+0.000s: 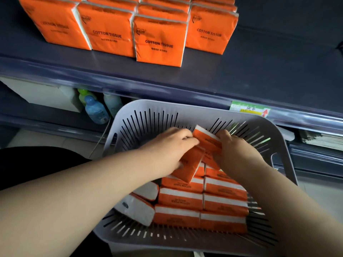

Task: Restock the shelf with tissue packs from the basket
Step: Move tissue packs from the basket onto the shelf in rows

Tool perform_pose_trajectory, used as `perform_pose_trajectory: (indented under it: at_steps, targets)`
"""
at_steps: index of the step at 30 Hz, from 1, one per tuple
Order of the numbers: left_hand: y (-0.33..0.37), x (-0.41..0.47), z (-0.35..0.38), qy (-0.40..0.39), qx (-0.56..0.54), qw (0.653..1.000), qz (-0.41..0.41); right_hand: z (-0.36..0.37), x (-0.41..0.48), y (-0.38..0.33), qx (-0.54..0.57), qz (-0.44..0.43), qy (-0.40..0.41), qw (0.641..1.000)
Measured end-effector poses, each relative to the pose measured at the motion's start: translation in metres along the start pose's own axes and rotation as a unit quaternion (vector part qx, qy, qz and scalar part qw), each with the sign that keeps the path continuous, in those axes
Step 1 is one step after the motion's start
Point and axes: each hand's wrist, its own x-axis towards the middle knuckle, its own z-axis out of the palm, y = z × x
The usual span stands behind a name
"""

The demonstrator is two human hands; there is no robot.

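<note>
Down in the grey slotted basket [148, 106], both of your hands are working at the far end of the load. Your left hand [167, 147] has its fingers curled over a tilted pack [188, 168], which leans with one end lifted off the rows beneath it. Your right hand [235, 151] grips the right end of a raised pack [207, 139], fingers bent round its edge, and the fingertips of your left hand touch that same pack from the other side. The two packs sit one just above the other, and whether they touch is hidden by your fingers. Beneath them the basket's tissue packs [224, 201] lie flat in two neat columns, each wrapped in bright orange film with a white band along the top edge and small dark print (the words COTTON TISSUE read upside down from where you stand). A few packs at the near left lie turned so that their white sides show. Above the basket, the dark blue shelf [241, 71] already carries shelved packs [159, 39] standing upright in rows, orange faces forward, filling its left part, and the front pack in the third row stands nearest the edge. A green and yellow price label [249, 109] with a red arrow is clipped to the shelf's front rail, just beyond the basket's far right corner. On the lower level, to the left of the basket, stand small bottles [96, 112], one of them blue.
</note>
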Motion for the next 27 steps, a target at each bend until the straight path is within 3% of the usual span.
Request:
perform_pose_trajectory:
  at_steps: [3, 6, 12, 19, 27]
  targets:
    - [-0.009, -0.001, -0.006, -0.026, 0.033, 0.997, -0.060, 0.000, -0.001, 0.001, 0.009, 0.001, -0.006, 1.000]
    - [-0.015, -0.002, -0.007, -0.046, -0.023, 0.994, -0.097, 0.000, -0.002, 0.001, 0.011, -0.002, -0.011, 1.000]
    - [-0.026, 0.002, 0.008, -0.095, 0.042, 0.989, -0.109, -0.001, -0.001, -0.001, 0.025, 0.002, -0.018, 1.000]
    - [-0.030, 0.007, 0.019, -0.148, 0.037, 0.983, -0.100, 0.002, 0.000, 0.000, 0.021, 0.002, -0.017, 1.000]
    - [-0.023, 0.007, 0.018, -0.133, 0.012, 0.986, -0.105, 0.002, 0.001, -0.003, 0.027, -0.005, -0.026, 0.999]
